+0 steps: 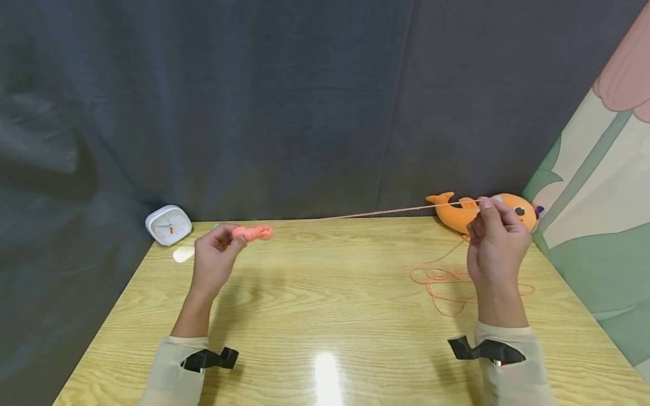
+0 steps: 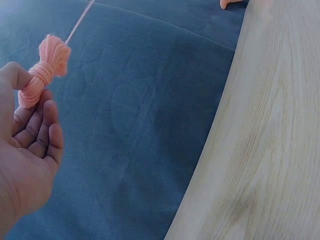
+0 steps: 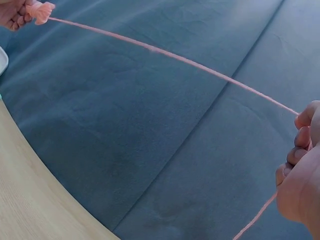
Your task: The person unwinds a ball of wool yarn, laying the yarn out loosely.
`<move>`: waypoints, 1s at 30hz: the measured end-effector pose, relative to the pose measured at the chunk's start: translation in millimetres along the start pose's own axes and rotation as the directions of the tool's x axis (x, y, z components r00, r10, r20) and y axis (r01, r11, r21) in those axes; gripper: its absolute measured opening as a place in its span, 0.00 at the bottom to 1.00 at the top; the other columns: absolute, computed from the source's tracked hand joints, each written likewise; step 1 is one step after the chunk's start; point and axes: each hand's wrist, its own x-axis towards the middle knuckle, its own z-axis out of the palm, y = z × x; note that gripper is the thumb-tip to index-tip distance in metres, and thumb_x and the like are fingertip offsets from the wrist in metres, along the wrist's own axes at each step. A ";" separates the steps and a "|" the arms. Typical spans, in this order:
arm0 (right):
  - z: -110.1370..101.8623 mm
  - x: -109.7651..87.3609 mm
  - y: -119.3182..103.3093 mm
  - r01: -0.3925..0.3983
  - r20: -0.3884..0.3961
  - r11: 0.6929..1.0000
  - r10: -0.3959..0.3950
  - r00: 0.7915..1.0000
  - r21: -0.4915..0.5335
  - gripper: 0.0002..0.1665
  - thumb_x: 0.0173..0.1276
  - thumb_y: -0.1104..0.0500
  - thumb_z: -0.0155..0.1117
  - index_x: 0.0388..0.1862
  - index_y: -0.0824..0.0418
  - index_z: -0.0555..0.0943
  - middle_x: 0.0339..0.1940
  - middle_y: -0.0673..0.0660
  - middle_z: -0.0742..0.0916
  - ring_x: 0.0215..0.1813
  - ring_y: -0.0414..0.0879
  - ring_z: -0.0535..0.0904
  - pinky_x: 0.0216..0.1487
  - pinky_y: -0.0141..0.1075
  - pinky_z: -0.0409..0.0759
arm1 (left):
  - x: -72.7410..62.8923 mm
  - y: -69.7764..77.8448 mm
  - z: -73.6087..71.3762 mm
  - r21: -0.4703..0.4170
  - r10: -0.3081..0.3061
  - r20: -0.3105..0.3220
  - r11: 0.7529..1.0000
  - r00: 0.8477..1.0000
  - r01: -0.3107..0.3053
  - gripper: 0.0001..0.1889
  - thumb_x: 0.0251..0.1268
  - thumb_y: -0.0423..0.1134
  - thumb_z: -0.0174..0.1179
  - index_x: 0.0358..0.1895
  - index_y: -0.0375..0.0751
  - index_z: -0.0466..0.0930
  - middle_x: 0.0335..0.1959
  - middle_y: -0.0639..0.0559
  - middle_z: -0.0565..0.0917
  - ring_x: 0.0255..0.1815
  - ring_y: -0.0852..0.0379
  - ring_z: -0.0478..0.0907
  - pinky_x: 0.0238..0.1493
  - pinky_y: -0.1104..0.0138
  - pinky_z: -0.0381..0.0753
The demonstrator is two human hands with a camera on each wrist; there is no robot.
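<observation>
A small bundle of coral-pink yarn [image 1: 256, 232], wound tightly round its middle, is pinched between the thumb and fingers of my left hand [image 1: 215, 256]. In the left wrist view the yarn bundle [image 2: 50, 60] has looped strands at its far end. From it a single strand [image 3: 150, 47] stretches taut across to my right hand [image 1: 500, 242], whose thumb and curled fingers grip it. Below the right fist the strand runs on downward, and loose yarn [image 1: 447, 276] lies in loops on the table beneath that hand. Both hands are raised above the wooden table [image 1: 325, 304].
A white clock [image 1: 169, 225] stands at the table's back left corner, a pale oval piece [image 1: 183, 254] near it. An orange whale-shaped plush toy [image 1: 454, 216] sits at the back right, partly behind my right hand. A dark curtain [image 1: 304, 113] hangs behind the table.
</observation>
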 end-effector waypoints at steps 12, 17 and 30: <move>1.6 3.2 -0.5 0.036 -0.040 0.997 -0.034 0.999 0.066 0.16 0.64 0.66 0.76 0.43 0.78 0.82 0.23 0.57 0.80 0.23 0.44 0.63 0.24 0.30 0.60 | 1.8 3.2 -8.8 0.005 -0.023 -0.067 1.000 0.998 0.023 0.06 0.71 0.29 0.64 0.41 0.27 0.84 0.28 0.63 0.84 0.31 0.64 0.77 0.33 0.74 0.77; 1.1 6.2 -4.6 0.053 -0.063 0.991 -0.046 0.997 0.120 0.12 0.65 0.69 0.74 0.40 0.78 0.82 0.21 0.58 0.78 0.22 0.45 0.59 0.23 0.31 0.59 | 1.9 2.6 -10.9 0.014 -0.029 -0.072 0.999 0.997 0.030 0.06 0.71 0.30 0.64 0.41 0.28 0.84 0.29 0.63 0.83 0.31 0.64 0.77 0.32 0.74 0.77; -27.2 28.0 -27.5 0.076 -0.210 0.989 -0.048 0.976 0.127 0.15 0.61 0.71 0.76 0.42 0.79 0.81 0.21 0.59 0.75 0.22 0.47 0.57 0.21 0.32 0.58 | 4.3 4.3 -9.6 -0.017 -0.015 -0.070 1.000 0.997 0.014 0.05 0.70 0.27 0.64 0.39 0.25 0.82 0.28 0.62 0.83 0.31 0.63 0.76 0.34 0.73 0.77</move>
